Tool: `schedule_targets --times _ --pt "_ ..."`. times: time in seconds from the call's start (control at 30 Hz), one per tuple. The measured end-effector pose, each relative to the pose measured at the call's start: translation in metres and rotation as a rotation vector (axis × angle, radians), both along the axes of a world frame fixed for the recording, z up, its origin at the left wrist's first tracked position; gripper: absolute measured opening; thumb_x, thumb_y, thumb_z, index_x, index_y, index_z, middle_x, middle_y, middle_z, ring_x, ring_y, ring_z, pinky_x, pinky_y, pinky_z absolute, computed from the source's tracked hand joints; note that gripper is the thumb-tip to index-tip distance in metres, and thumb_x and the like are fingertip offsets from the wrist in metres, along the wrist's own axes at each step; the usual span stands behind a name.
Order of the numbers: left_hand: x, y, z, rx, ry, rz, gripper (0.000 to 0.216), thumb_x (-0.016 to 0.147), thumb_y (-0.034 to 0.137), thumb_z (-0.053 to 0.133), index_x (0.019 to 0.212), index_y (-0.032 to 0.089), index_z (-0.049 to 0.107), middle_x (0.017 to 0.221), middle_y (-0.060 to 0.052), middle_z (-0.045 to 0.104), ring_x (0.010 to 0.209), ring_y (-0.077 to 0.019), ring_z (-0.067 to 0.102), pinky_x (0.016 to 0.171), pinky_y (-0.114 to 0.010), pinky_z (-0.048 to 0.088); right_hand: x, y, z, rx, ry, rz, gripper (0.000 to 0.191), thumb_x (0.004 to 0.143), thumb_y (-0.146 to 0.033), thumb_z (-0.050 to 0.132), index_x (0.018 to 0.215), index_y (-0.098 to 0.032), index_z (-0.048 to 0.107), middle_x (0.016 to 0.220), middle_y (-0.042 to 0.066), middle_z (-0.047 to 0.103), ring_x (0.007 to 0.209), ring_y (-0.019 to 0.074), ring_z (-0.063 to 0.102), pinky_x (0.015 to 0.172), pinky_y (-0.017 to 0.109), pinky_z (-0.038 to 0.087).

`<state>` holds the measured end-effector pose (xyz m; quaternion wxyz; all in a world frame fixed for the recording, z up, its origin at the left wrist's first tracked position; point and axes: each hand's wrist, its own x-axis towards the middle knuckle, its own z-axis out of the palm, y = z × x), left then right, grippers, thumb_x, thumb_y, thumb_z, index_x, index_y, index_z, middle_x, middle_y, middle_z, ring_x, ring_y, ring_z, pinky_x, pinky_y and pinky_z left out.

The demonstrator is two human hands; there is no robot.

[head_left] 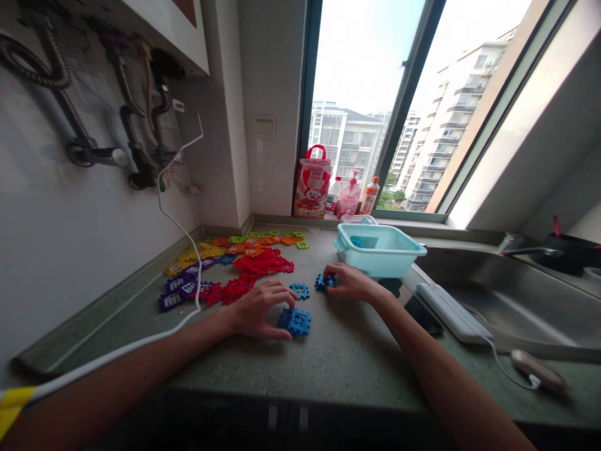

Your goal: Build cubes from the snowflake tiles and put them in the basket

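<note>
Beneath a window (359,69), on a speckled grey-green stone desk (328,363), a person's right hand (350,282) pinches a notched dark-blue plastic piece (323,283), while the left hand (258,310) holds thumb and fingers spread about a notched bright-blue square plastic piece (298,322); whether they touch it cannot be told. A notched light-blue plastic piece (305,291) lies between the two hands, near a heap of red plastic pieces (263,266). Close quarters look the likeliest source of trouble: a wide sweep of the left hand could knock the light-blue piece or scatter the heap, and a slack white cord (181,228) near the left forearm could snag. Bare desk stretches from the hands to its front edge, leaving room to draw back; on the right, a pale aqua plastic tub (382,258) crowds the right hand, with a stainless-steel sink (530,307) beyond.
</note>
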<state>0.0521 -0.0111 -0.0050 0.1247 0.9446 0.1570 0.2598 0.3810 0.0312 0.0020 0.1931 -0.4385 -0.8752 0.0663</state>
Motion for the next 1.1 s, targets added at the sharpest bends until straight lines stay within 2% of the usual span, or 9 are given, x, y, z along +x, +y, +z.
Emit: schedule_targets --times 0.1,0.27,0.4,0.57,0.73,0.93,1.03,1.1 --pt "0.001 -0.001 -0.001 0.034 0.018 0.016 0.053 0.078 0.058 0.083 0.115 0.024 0.067 0.120 -0.008 0.074 0.114 -0.0273 0.065 0.106 -0.042 0.045 0.000 0.000 -0.002 -0.024 0.000 0.007 0.026 0.080 -0.029 0.076 0.103 -0.021 0.071 0.097 0.006 0.072 0.085 0.0212 0.065 0.080 0.032 0.051" --pt "0.003 -0.002 -0.003 0.031 0.028 0.013 0.041 0.084 0.056 0.079 0.109 0.025 0.072 0.111 -0.006 0.078 0.113 -0.0268 0.065 0.103 -0.042 0.046 -0.003 -0.001 -0.001 -0.007 -0.024 -0.013 0.032 0.081 -0.041 0.080 0.104 -0.021 0.071 0.095 0.006 0.072 0.083 0.0224 0.065 0.076 0.032 0.050" --pt "0.002 -0.001 -0.001 0.010 -0.023 -0.019 0.035 0.086 0.051 0.078 0.107 0.023 0.071 0.111 -0.006 0.078 0.111 -0.0257 0.066 0.103 -0.042 0.047 -0.005 -0.002 -0.001 0.012 -0.037 -0.035 0.027 0.078 -0.033 0.080 0.101 -0.021 0.072 0.092 0.005 0.072 0.079 0.0209 0.064 0.073 0.029 0.049" --pt "-0.009 0.006 0.004 0.030 -0.130 0.016 0.031 0.085 0.047 0.080 0.099 0.021 0.069 0.112 -0.009 0.078 0.109 -0.0259 0.065 0.101 -0.043 0.047 -0.005 -0.001 -0.002 0.064 -0.048 -0.041 0.025 0.079 -0.031 0.078 0.101 -0.022 0.071 0.091 0.004 0.072 0.078 0.0202 0.064 0.073 0.029 0.048" --pt "-0.014 0.010 0.006 -0.002 -0.071 -0.036 0.027 0.085 0.043 0.079 0.097 0.022 0.068 0.113 -0.008 0.078 0.111 -0.0266 0.064 0.101 -0.043 0.047 -0.024 -0.009 0.001 0.137 0.109 0.051 0.027 0.079 -0.025 0.075 0.105 -0.022 0.069 0.101 0.005 0.072 0.090 0.0210 0.066 0.085 0.032 0.051" --pt "-0.010 0.007 0.005 -0.023 0.007 -0.065 0.028 0.085 0.045 0.078 0.099 0.023 0.068 0.113 -0.008 0.077 0.112 -0.0261 0.063 0.103 -0.042 0.047 -0.055 -0.017 -0.003 0.097 0.136 0.175 0.029 0.079 -0.021 0.075 0.108 -0.023 0.068 0.105 0.005 0.072 0.096 0.0218 0.067 0.090 0.033 0.051" --pt "-0.018 0.016 0.008 0.034 -0.016 -0.013 0.033 0.085 0.049 0.078 0.102 0.022 0.069 0.112 -0.009 0.076 0.112 -0.0263 0.064 0.104 -0.042 0.047 -0.060 -0.018 -0.005 0.078 0.112 0.179 0.030 0.078 -0.020 0.074 0.108 -0.023 0.070 0.105 0.005 0.072 0.094 0.0217 0.067 0.089 0.034 0.052" --pt "-0.033 0.029 0.015 0.103 -0.020 0.134 0.029 0.090 0.049 0.072 0.102 0.022 0.070 0.107 -0.009 0.076 0.109 -0.0265 0.064 0.104 -0.042 0.047 -0.060 -0.018 -0.007 0.068 0.109 0.186 0.030 0.078 -0.021 0.073 0.108 -0.023 0.070 0.106 0.006 0.072 0.095 0.0222 0.068 0.090 0.034 0.053"
